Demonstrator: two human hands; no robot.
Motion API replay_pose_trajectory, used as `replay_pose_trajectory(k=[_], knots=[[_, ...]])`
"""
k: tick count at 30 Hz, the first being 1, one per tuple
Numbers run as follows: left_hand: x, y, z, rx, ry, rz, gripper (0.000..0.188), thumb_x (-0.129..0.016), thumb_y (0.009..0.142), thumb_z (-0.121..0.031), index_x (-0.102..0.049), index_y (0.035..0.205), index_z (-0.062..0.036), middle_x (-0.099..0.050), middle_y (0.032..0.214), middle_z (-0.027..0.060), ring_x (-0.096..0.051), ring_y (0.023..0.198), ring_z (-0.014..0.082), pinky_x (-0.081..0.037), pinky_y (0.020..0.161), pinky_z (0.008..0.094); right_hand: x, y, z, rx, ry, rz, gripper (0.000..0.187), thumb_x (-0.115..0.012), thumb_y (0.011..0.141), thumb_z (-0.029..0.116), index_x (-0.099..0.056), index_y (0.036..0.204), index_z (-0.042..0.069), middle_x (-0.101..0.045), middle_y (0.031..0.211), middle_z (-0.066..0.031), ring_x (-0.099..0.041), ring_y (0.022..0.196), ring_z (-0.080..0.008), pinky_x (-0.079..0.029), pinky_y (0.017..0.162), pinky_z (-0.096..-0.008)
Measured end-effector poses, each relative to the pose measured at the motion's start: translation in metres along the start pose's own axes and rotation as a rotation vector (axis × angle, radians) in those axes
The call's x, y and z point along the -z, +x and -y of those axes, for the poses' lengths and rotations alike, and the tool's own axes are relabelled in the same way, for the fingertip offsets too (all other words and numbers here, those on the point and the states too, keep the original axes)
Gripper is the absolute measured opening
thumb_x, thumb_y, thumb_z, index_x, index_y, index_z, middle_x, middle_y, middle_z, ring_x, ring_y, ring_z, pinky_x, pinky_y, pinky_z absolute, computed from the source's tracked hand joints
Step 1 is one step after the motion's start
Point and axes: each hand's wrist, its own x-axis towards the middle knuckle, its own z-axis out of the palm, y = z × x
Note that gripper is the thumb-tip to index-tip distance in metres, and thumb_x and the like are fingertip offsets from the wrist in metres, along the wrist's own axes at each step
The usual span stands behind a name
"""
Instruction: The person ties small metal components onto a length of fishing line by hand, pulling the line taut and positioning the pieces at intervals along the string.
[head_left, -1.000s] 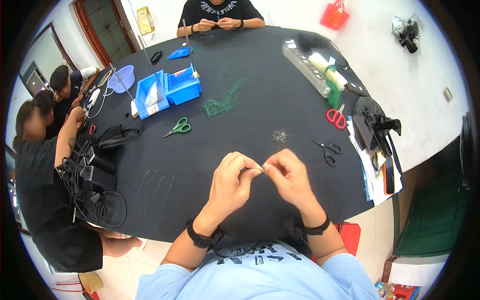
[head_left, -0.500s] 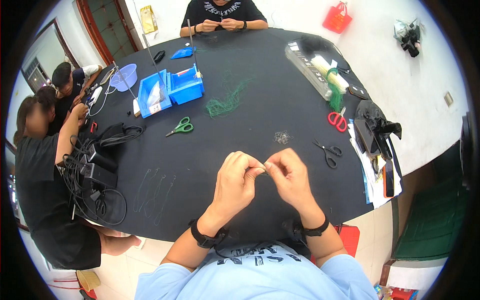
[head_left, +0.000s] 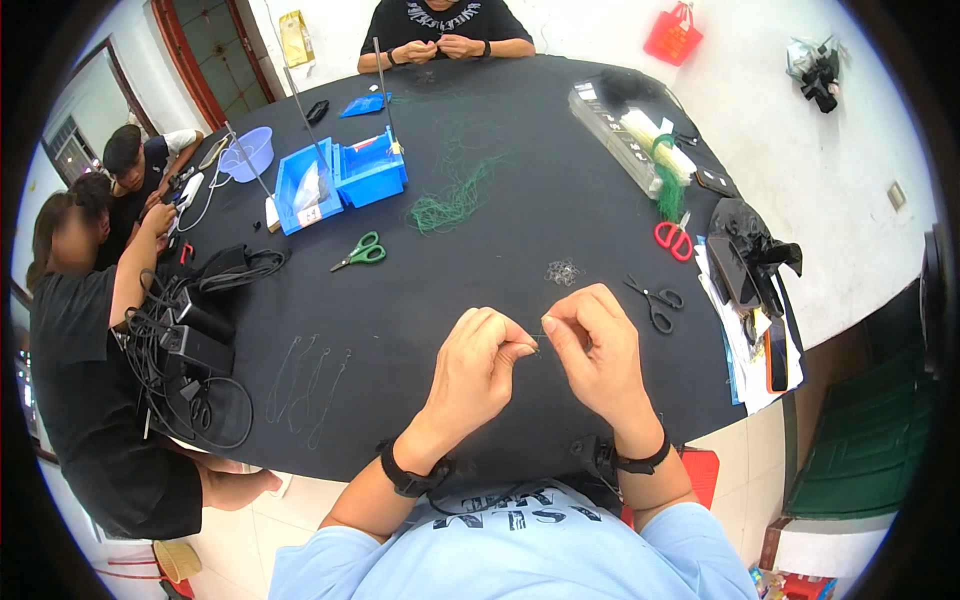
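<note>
My left hand (head_left: 475, 368) and my right hand (head_left: 600, 350) are both closed in a pinch above the near part of the black table (head_left: 420, 300). A fine, faint thread (head_left: 540, 337) runs across the small gap between their fingertips. Anything smaller at the fingertips is too tiny to make out. Just beyond my right hand lies a little heap of small metal wire pieces (head_left: 563, 272). To the left, several thin thread lengths (head_left: 318, 385) are laid out side by side. A loose tangle of green thread (head_left: 455, 200) lies farther off.
Black scissors (head_left: 655, 303) and red-handled scissors (head_left: 674, 238) lie right; green-handled scissors (head_left: 360, 251) lie left. Blue bins (head_left: 372, 170) with upright rods stand far left, near black cables and adapters (head_left: 200, 345). Papers and phones (head_left: 750, 330) line the right edge. Other people sit around the table.
My hands have drawn slightly apart, the right one moving right and a little away from me. A gap with thread across it now shows between the fingertips.
</note>
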Motion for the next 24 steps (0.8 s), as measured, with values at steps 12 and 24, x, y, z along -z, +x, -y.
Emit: replay_pose_trajectory(k=[12,24], knots=[[-0.003,-0.004,0.008,0.107,-0.194,-0.103,0.007,-0.060,0.084,0.005,-0.056,0.084,-0.0001,-0.055,0.088,0.0076,-0.055,0.074,0.0125,-0.047,0.065,0.0241,-0.030,-0.026,-0.022,-0.205,0.306,0.126,0.008,-0.067,0.084,0.007,-0.063,0.084,0.000,-0.054,0.079,-0.0033,-0.051,0.063,-0.0078,-0.041,0.055,-0.0228],[0.003,-0.006,0.012,0.385,-0.374,-0.031,0.011,-0.059,0.095,-0.013,-0.058,0.096,-0.0016,-0.055,0.086,-0.0023,-0.050,0.075,0.0031,-0.041,0.066,0.0182,-0.017,-0.021,-0.016,0.015,-0.137,-0.011,0.026,-0.075,0.079,0.020,-0.066,0.099,0.006,-0.063,0.098,-0.0068,-0.054,0.095,-0.0219,-0.043,0.085,-0.0362]])
